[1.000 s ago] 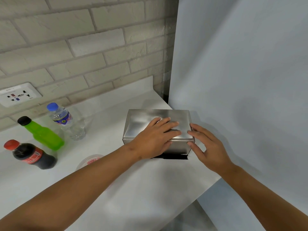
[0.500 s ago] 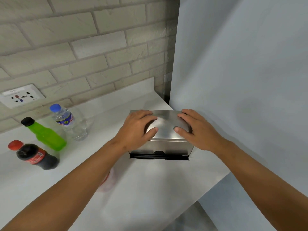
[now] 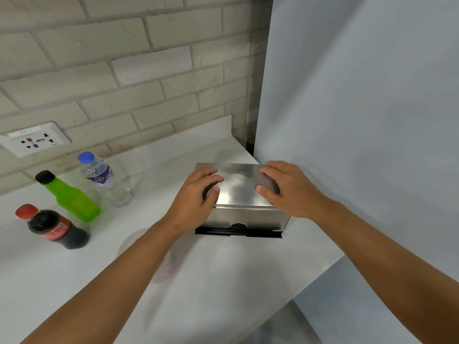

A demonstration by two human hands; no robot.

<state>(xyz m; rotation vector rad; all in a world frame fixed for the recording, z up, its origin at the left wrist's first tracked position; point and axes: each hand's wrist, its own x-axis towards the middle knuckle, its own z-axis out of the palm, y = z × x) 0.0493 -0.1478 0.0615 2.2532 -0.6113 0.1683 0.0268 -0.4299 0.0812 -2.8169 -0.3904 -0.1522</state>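
Observation:
A stainless steel box (image 3: 239,188) with a dark slot along its front bottom stands on the white counter (image 3: 223,281), close to the grey panel on the right. My left hand (image 3: 196,197) sits arched on the left part of its top, fingers curled and thumb set against the metal. My right hand (image 3: 285,188) mirrors it on the right part of the top, gripping the same way. The left edge of the box is hidden under my left hand.
Left of the box stand a water bottle (image 3: 106,182), a green bottle (image 3: 72,197) and a cola bottle (image 3: 57,228). A clear plastic cup (image 3: 135,240) lies partly under my left forearm. A wall socket (image 3: 34,140) sits in the brick wall. A grey panel (image 3: 360,120) bounds the right.
Both hands went from lying flat near the box's front edge to sitting arched farther back on its top, left and right. The box itself has stayed in place.

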